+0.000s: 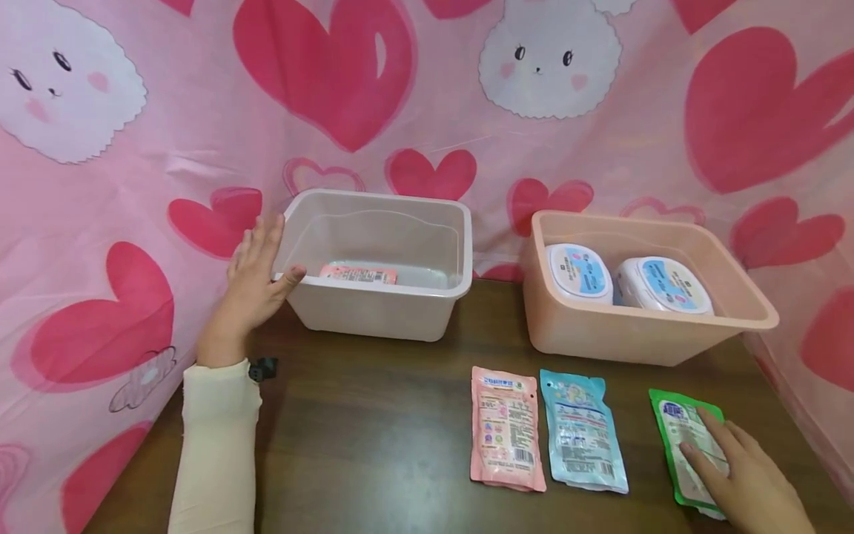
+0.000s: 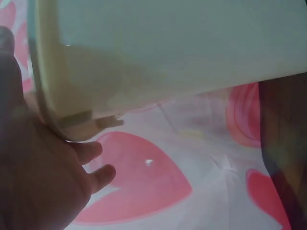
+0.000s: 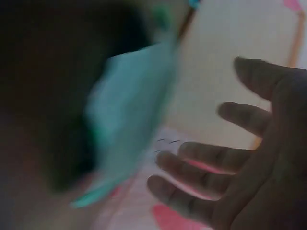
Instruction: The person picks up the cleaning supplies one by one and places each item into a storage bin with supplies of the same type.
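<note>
My left hand [image 1: 256,274] is at the left rim of a light grey plastic bin [image 1: 373,315], its fingers straight along the outside and the thumb over the front corner. In the left wrist view those fingers [image 2: 98,177] show beside the bin wall [image 2: 168,52]. A pink pouch [image 1: 360,274] lies inside that bin. Over a green-and-white pouch [image 1: 690,445] on the table, my right hand [image 1: 757,475] hovers with fingers spread. The right wrist view shows a gap between the fingers [image 3: 201,177] and the blurred green pouch [image 3: 129,110].
A pink pouch [image 1: 507,430] and a blue pouch [image 1: 583,434] lie side by side on the brown table [image 1: 360,437]. Behind them stands a peach bin [image 1: 600,330] with two white tubs [image 1: 580,271] with blue labels. A pink heart-patterned cloth [image 1: 427,104] hangs behind.
</note>
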